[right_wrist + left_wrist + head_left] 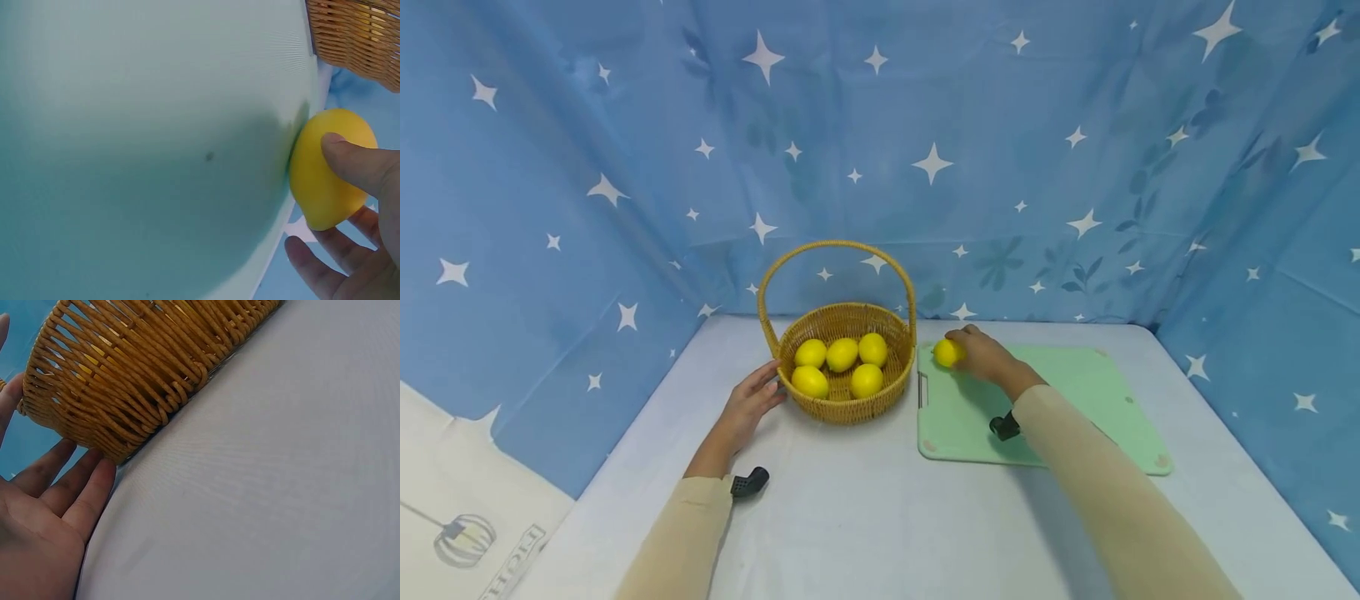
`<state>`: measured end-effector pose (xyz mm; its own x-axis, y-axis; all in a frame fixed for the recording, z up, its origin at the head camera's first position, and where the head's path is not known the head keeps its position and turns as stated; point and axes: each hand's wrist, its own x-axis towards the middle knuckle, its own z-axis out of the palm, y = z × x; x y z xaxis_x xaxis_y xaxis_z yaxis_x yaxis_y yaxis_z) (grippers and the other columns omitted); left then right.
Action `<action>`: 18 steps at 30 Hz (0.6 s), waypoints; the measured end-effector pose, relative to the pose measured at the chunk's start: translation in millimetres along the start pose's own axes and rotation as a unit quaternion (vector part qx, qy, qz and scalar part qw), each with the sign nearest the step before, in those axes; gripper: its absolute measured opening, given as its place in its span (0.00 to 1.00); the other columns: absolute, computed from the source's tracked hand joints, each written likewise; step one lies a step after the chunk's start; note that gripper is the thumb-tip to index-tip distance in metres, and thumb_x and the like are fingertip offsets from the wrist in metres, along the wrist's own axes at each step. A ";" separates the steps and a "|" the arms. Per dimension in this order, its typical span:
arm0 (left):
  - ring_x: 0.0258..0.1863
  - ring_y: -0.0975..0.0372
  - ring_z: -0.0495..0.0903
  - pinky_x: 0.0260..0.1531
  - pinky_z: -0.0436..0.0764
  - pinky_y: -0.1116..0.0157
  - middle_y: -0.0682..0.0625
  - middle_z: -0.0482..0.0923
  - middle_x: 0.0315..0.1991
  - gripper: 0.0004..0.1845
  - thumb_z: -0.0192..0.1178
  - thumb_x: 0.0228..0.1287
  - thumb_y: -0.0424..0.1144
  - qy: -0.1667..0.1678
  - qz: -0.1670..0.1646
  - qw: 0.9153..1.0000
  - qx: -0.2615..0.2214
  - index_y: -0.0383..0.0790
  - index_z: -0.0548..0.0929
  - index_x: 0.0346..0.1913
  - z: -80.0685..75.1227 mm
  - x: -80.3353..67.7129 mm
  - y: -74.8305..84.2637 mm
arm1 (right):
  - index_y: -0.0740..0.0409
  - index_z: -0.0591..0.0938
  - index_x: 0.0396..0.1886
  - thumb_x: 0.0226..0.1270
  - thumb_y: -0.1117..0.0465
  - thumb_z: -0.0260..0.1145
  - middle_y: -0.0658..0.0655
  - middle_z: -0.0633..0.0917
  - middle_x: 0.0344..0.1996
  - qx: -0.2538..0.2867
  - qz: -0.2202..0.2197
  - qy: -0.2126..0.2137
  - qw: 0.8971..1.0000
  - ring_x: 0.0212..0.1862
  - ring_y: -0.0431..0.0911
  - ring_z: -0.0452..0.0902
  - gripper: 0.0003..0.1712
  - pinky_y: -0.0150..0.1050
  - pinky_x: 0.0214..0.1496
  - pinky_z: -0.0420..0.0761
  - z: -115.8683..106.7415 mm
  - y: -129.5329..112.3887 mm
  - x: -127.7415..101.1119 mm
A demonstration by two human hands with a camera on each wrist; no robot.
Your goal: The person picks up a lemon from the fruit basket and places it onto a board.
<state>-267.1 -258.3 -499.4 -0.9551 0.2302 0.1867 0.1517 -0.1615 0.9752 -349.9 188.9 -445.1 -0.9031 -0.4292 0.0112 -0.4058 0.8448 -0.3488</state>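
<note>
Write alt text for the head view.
A right hand grips a yellow lemon on a pale green cutting board; the left hand touches a woven wicker basket holding five lemons.

My head view looks forward and down over the whole worktop [865, 500] from the near edge, facing the far backdrop; my left wrist view sits very close and low beside the basket [144, 369], on its left; my right wrist view hovers close over the green board [144, 144], toward its far left corner; both wrist views share the basket [359, 34] wall with the head view.
</note>
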 end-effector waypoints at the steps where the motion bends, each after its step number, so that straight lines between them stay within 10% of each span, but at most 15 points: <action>1: 0.61 0.61 0.71 0.66 0.61 0.42 0.33 0.50 0.74 0.26 0.45 0.76 0.29 0.001 0.002 1.000 0.001 0.29 0.56 0.73 -0.3 0.4 0.7 | 0.59 0.71 0.68 0.63 0.61 0.70 0.65 0.72 0.56 -0.002 -0.003 0.002 1.000 0.54 0.58 0.72 0.34 0.56 0.59 0.74 -1.0 -1.0 0.3; 18: 0.61 0.59 0.69 0.67 0.57 0.41 0.31 0.48 0.74 0.27 0.43 0.76 0.27 -0.004 -0.021 1.000 -0.014 0.26 0.53 0.73 10.4 -7.8 22.7 | 0.60 0.68 0.70 0.65 0.58 0.70 0.68 0.67 0.64 -0.007 0.019 -0.015 1.000 0.61 0.63 0.68 0.37 0.60 0.63 0.71 -9.8 -12.3 -1.1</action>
<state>-253.6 -253.8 -477.4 -0.9586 0.2444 0.1459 0.1038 -0.1773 0.9787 -345.3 182.1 -431.7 -0.9132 -0.4063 -0.0305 -0.3737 0.8651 -0.3347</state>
